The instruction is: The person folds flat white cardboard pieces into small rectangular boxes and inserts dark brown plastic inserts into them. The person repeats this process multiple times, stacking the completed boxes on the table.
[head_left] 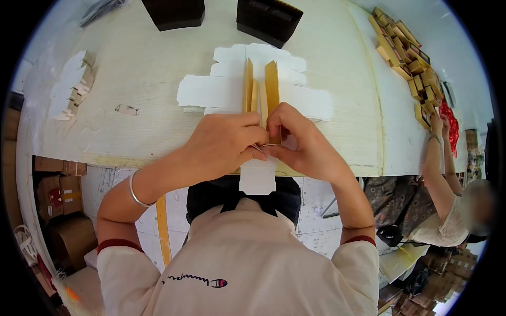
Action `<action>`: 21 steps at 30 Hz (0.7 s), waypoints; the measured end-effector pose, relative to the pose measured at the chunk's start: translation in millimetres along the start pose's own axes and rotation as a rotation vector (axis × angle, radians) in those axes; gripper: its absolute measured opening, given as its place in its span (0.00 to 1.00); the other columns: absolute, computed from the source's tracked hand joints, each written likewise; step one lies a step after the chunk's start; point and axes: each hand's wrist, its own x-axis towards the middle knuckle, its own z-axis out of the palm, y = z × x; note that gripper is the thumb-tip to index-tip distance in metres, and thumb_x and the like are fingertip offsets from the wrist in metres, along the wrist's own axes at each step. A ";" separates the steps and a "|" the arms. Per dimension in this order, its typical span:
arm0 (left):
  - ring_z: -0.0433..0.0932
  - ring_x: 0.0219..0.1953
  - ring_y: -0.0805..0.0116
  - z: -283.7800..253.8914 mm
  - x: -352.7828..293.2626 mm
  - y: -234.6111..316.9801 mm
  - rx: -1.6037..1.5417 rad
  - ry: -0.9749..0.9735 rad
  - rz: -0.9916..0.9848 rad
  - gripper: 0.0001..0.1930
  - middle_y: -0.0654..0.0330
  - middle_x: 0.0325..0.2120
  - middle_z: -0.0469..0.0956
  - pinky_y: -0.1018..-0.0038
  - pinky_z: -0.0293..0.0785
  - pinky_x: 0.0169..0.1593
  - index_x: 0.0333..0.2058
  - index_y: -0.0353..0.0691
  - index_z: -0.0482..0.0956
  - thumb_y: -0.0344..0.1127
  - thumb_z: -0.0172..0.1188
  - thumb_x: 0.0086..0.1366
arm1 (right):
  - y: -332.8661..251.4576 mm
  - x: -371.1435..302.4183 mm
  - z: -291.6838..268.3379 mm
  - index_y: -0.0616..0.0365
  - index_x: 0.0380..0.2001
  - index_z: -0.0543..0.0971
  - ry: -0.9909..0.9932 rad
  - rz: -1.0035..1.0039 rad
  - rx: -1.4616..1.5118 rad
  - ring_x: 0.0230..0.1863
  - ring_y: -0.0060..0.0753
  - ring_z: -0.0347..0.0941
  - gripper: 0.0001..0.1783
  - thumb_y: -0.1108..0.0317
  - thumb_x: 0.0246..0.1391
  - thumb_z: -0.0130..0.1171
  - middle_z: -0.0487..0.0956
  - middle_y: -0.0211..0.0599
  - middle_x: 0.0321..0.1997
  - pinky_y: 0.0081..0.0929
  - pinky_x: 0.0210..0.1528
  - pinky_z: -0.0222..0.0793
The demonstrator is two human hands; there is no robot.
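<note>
A half-folded cardboard box [272, 87] with gold inner walls stands in front of me, its long side walls raised and a white flap hanging over the table's near edge. My left hand [224, 138] is closed, pinching the box's near end at its left corner. On the right corner of that same end, my right hand [305, 141] is closed too, with thumb and fingers on the gold wall. The two hands nearly meet, and the fingertips hide part of the folded flaps. Beneath the box lie flat white box blanks [203, 92], spread to both sides.
Stacked white card pieces [74, 87] lie at the left. Two dark containers [269, 21] stand at the far side. Several gold boxes [403, 47] are piled at the far right, where a co-worker's hands [436, 126] are beside red cords [448, 124].
</note>
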 end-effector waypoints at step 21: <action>0.68 0.23 0.76 -11.2 -4.6 11.2 -0.568 -0.024 -0.378 0.12 0.59 0.31 0.72 0.78 0.68 0.30 0.43 0.39 0.66 0.34 0.57 0.64 | -16.1 -3.7 48.6 0.61 0.39 0.73 0.694 -0.162 0.303 0.25 0.37 0.71 0.14 0.79 0.47 0.62 0.75 0.41 0.37 0.28 0.28 0.69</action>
